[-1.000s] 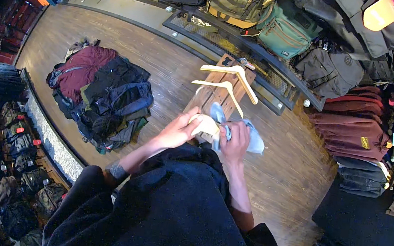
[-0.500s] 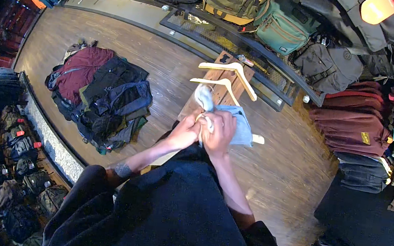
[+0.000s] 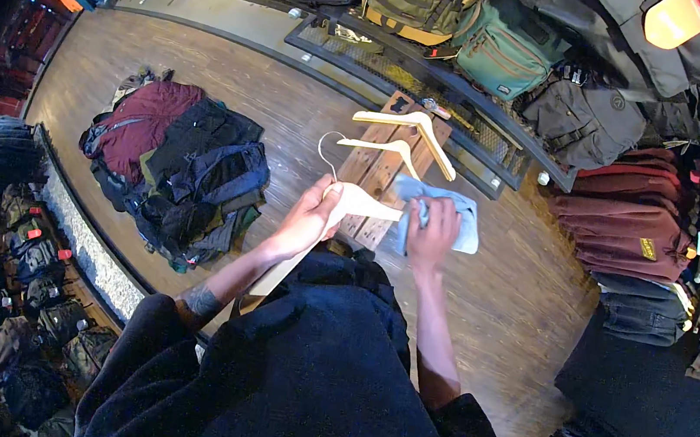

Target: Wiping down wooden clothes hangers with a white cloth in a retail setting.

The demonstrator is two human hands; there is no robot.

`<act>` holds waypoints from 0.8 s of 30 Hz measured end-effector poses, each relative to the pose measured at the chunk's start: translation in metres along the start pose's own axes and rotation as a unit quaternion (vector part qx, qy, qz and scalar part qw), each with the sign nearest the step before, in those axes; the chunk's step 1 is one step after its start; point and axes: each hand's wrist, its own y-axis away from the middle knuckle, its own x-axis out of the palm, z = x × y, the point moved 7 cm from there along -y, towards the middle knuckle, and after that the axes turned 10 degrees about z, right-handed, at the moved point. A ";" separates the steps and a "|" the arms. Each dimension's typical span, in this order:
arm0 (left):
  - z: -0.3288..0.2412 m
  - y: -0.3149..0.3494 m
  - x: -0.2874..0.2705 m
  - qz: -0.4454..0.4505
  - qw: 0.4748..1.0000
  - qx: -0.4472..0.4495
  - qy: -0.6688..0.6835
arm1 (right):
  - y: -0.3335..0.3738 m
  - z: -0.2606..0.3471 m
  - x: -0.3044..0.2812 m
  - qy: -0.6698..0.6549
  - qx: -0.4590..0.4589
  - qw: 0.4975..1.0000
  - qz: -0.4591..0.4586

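Note:
My left hand (image 3: 304, 223) grips a pale wooden clothes hanger (image 3: 356, 203) near its neck, thumb on top. The hanger's metal hook (image 3: 323, 150) points up and away from me. In my right hand (image 3: 431, 244) is a light blue cloth (image 3: 461, 222), bunched round the tip of the hanger's right arm. The hanger's other arm runs down toward me, partly behind my left wrist. Beyond my hands, two more wooden hangers (image 3: 420, 120) lie on a brown wooden bench (image 3: 360, 167).
On the floor to the left is a heap of dark and maroon clothes (image 3: 200, 161). Bags, including a green one (image 3: 510, 50), line a low metal-framed shelf (image 3: 436, 89) at the back. Folded maroon garments (image 3: 627, 200) are stacked at right, and several backpacks (image 3: 34, 302) at left.
My hands have moved apart. The cloth has slid from the hanger's middle and hook out to its right arm, and the hook is now uncovered. The clothes heap has not moved.

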 end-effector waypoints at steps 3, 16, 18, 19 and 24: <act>-0.002 -0.007 0.017 0.022 0.999 -0.027 -0.015 | -0.003 0.037 0.010 -0.059 -0.035 0.998 -0.003; -0.001 -0.005 -0.016 -0.048 0.997 -0.002 0.057 | -0.016 0.001 0.006 -0.035 0.056 0.997 0.033; -0.003 -0.005 -0.023 -0.029 0.999 0.006 0.036 | -0.018 -0.024 0.007 -0.117 0.116 0.986 0.027; -0.007 -0.006 -0.023 -0.023 0.998 0.013 0.060 | -0.021 -0.031 0.006 -0.199 0.174 0.964 0.022; -0.009 -0.031 -0.030 -0.106 0.982 0.085 0.133 | -0.050 0.018 0.016 -0.408 0.282 0.867 0.045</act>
